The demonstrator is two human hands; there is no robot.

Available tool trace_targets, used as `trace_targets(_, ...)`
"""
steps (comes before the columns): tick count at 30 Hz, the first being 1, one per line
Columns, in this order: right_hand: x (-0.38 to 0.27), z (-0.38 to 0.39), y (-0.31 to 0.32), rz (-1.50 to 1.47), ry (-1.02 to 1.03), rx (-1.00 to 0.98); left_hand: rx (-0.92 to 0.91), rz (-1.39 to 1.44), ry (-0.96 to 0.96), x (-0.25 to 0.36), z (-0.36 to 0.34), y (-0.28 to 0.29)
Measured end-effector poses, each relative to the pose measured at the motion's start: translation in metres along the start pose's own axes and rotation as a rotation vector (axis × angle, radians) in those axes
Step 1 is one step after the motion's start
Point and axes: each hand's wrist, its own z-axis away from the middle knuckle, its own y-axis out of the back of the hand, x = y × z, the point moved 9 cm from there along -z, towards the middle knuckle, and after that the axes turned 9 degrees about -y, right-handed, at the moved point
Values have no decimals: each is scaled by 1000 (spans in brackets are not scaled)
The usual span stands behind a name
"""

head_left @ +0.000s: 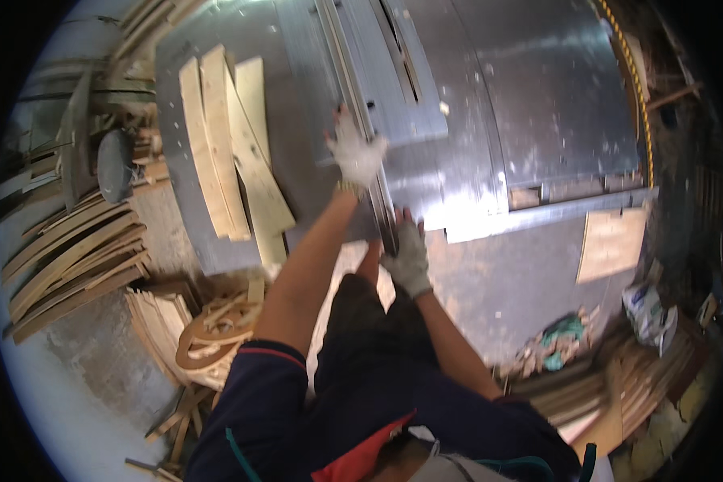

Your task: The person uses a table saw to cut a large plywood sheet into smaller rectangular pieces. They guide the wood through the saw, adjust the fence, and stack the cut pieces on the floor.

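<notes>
A long narrow strip (348, 76), dark with pale edges, runs away from me across a metal machine table (462, 120). My left hand (356, 154), in a pale glove with bare fingertips, lies on and beside this strip, fingers stretched forward and apart. Closer to my body, my right hand (410, 263) wears a similar glove and is closed around the strip's near end. Whether the strip is wood or metal is unclear. Just right of it sits a grey-blue plate (406, 80) with a long dark slot.
Several pale boards (217, 145) lie on the table's left side. Curved wood pieces (80, 257) are stacked at far left, with wooden offcuts (217, 329) beside my left arm. On the right are a plywood piece (613, 243), a plastic bag (649, 313) and a yellow-black striped edge (639, 88).
</notes>
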Motion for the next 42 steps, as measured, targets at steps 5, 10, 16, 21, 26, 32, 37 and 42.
trace_targets(5,31,29,25,-322,-67,175,-18,-119,-6,3,-5,0)
trace_targets(10,167,89,-56,-932,-957,186,-36,-151,11,5,-7,1)
trace_targets(16,188,69,-157,-1464,-1150,-261,-31,-157,-14,5,-6,0)
trace_targets(21,155,30,-142,-1410,-932,-387,-34,-182,-15,5,-7,0)
trace_targets(26,147,15,-135,-1387,-916,-409,-69,-123,58,3,-5,-1)
trace_targets(32,142,0,-133,-1355,-894,-430,-79,-131,66,10,-6,2)
trace_targets(37,149,-6,-142,-1305,-856,-440,-76,-134,85,8,-4,2)
trace_targets(42,125,-18,-96,-348,-330,-351,-34,-142,42,9,-7,3)
